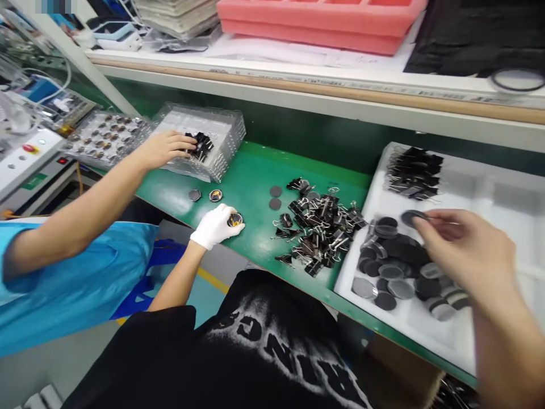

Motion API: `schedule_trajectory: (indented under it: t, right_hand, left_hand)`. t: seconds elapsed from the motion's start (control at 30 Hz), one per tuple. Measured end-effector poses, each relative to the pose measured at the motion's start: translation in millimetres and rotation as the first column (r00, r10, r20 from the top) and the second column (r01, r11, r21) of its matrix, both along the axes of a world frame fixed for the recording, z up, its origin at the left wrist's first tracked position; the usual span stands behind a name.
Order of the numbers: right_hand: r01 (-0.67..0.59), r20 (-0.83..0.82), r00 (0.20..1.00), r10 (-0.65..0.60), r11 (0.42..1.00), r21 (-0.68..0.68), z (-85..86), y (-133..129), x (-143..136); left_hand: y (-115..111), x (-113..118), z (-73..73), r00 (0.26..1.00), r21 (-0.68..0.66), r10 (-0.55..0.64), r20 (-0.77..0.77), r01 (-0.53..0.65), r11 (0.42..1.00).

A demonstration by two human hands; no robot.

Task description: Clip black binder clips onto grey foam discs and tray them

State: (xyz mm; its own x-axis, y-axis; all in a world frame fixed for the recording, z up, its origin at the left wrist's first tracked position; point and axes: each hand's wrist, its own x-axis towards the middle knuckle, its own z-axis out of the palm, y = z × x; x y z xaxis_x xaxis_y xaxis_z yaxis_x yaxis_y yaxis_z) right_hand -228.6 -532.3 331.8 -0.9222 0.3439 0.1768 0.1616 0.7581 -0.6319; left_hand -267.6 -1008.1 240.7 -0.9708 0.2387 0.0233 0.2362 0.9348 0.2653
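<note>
My left hand (216, 226), in a white glove, grips a small round part (234, 220) with a dark rim and orange-gold inside, at the front of the green bench. Behind it lie a similar round part (216, 196) and a darker one (195, 195). My bare right hand (464, 244), slightly blurred, pinches a dark round disc (413, 217) between thumb and fingers. Beneath it, many dark and clear discs (394, 272) are heaped in a white foam tray (451, 343). Between my hands sits a pile of black binder clips (326, 227), with two flat grey discs (275, 197) beside it.
A co-worker's hand (168, 149) reaches into a clear plastic tray (230, 136) holding binder clips. Farther left is a tray of small round parts (104, 136). More clips (415, 173) fill the foam tray's back corner. A shelf (298, 85) with pink foam (315, 25) overhangs the bench.
</note>
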Motion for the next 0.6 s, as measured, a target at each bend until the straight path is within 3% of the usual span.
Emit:
schedule_trajectory:
  t: [0.03, 0.1, 0.2, 0.27, 0.33, 0.5, 0.6]
  right_hand:
    - [-0.029, 0.023, 0.999, 0.033, 0.985, -0.17, 7.4, -20.8, 4.6]
    - [-0.129, 0.016, 0.988, 0.152, 0.888, -0.442, 14.6, -60.2, 10.2]
    - [-0.268, -0.037, 0.946, 0.322, 0.711, -0.65, 11.2, -99.5, 11.5]
    - [-0.302, -0.058, 0.926, 0.374, 0.637, -0.709, 6.6, -111.1, 12.2]
    - [-0.319, -0.069, 0.92, 0.387, 0.633, -0.705, 3.4, -114.8, 14.2]
    - [-0.311, -0.029, 0.931, 0.364, 0.748, -0.586, -2.5, -111.8, 16.9]
    - [-0.282, 0.066, 0.904, 0.423, 0.704, -0.652, -7.7, -108.7, 14.1]
  left_hand:
    - [11.2, -4.7, 3.9, 0.998, 0.031, -0.049, -0.033, 0.05, 0.998]
    - [39.9, -11.2, 17.8, 0.983, 0.108, -0.146, -0.112, 0.158, 0.981]
    - [91.5, -11.7, 46.2, 0.929, 0.166, -0.306, -0.209, 0.342, 0.925]
    - [122.7, -8.9, 61.6, 0.884, 0.162, -0.395, -0.25, 0.44, 0.883]
    - [145.5, -7.3, 69.4, 0.841, 0.158, -0.448, -0.303, 0.508, 0.847]
    - [165.8, -9.3, 64.1, 0.758, 0.159, -0.497, -0.423, 0.602, 0.782]
    - [171.9, -5.6, 60.0, 0.722, 0.109, -0.554, -0.414, 0.644, 0.758]
